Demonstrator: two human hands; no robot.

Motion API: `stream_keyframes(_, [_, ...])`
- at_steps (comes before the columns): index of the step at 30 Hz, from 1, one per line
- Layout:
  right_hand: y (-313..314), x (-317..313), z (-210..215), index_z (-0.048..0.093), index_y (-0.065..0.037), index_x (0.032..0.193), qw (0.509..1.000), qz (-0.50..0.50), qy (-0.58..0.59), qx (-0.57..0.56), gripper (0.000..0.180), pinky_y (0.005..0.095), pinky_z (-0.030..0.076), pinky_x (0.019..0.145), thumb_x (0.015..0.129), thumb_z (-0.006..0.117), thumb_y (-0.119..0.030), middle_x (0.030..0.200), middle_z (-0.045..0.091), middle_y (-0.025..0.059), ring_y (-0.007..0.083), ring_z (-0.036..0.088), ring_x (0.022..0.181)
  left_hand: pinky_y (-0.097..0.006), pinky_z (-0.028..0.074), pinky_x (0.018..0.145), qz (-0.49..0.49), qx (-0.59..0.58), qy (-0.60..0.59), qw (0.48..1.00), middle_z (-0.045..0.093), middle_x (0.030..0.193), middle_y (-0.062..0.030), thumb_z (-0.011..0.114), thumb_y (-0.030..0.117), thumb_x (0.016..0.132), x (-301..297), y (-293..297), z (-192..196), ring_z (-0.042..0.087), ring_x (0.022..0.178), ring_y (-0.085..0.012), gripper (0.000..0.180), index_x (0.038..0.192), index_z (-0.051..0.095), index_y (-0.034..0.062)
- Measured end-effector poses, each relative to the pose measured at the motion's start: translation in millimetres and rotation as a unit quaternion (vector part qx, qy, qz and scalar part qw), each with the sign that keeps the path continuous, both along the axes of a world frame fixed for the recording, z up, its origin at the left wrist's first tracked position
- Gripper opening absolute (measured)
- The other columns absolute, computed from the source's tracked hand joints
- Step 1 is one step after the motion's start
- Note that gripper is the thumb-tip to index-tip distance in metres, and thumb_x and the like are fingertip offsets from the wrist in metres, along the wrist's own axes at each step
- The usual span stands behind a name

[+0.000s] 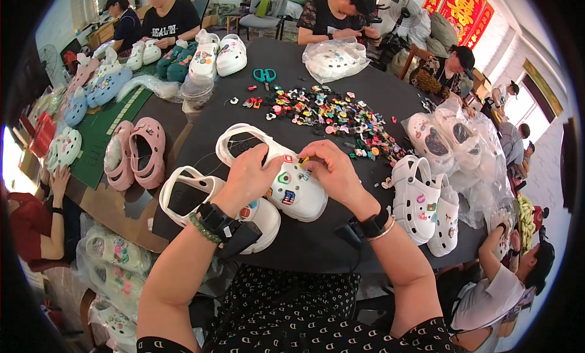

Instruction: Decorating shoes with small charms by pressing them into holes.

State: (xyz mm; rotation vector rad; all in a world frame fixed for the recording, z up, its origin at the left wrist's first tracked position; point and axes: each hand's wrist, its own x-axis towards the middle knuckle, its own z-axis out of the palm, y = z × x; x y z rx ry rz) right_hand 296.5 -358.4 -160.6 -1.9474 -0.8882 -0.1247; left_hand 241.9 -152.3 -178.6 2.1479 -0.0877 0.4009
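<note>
A white clog (308, 200) lies in front of me with its toe toward me and several colourful shoe charms on its upper. My left hand (247, 177) is closed on the clog's left side, thumb over the upper. At the clog's right side, my right hand (334, 171) pinches a small yellow shoe charm (304, 161) against the upper; its fingers partly cover it. Under my left wrist is a second white clog (268, 222), also with charms, partly hidden by my forearm. A large loose pile of shoe charms (332, 116) spreads beyond my hands.
Teal scissors (264, 75) lie behind the pile. White clogs (417, 200) stand at right near bagged clogs (454, 133). Pink clogs (148, 152) stand at left beside a green cutting mat (100, 142). A bagged white clog (335, 60) sits at the far edge. Several other people work around the table.
</note>
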Motion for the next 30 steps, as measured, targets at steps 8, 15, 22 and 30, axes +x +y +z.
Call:
stream_keyframes(8, [7,-2,34,0.066,-0.001,0.097,0.993,0.038,0.015,-0.110,0.014,0.0332,0.051,0.071,0.084,0.066,-0.001,0.085,0.066,0.0119,0.0215,0.064,0.079,-0.041,0.042,0.061,0.012,0.030,0.012,0.999,0.053,0.071,-0.0176,0.064,0.027,0.092,-2,1,7,0.052,0.064,-0.0288,0.034,0.081,0.052,-0.0034])
stream_keyframes(15, [8,6,43,0.068,0.000,0.091,0.980,0.052,0.095,-0.169,0.014,0.0350,0.051,0.068,0.079,0.071,-0.006,0.082,0.069,0.0156,0.0269,0.066,0.074,-0.039,0.043,0.062,-0.008,0.012,0.007,1.000,0.056,0.074,-0.0173,0.065,0.024,0.091,-1,2,2,0.054,0.066,-0.0265,0.030,0.085,0.056,-0.0037])
stream_keyframes(22, [10,28,39,0.070,-0.002,0.091,0.964,0.153,0.139,-0.168,0.014,0.0313,0.050,0.068,0.077,0.072,-0.004,0.080,0.071,0.0098,0.0174,0.066,0.074,-0.045,0.043,0.063,-0.028,-0.022,-0.024,0.999,0.054,0.070,-0.0194,0.066,0.025,0.088,-1,3,-4,0.056,0.068,-0.0362,0.033,0.078,0.050,-0.0022])
stream_keyframes(30, [11,29,39,0.071,-0.006,0.090,0.957,0.142,0.110,-0.227,0.014,0.0328,0.049,0.086,0.077,0.076,-0.008,0.126,0.062,0.0114,0.0197,0.061,0.104,-0.034,0.046,0.064,-0.038,0.010,0.012,0.999,0.062,0.078,-0.0130,0.065,0.016,0.090,-5,8,-1,0.059,0.071,-0.0183,0.021,0.095,0.062,-0.0039])
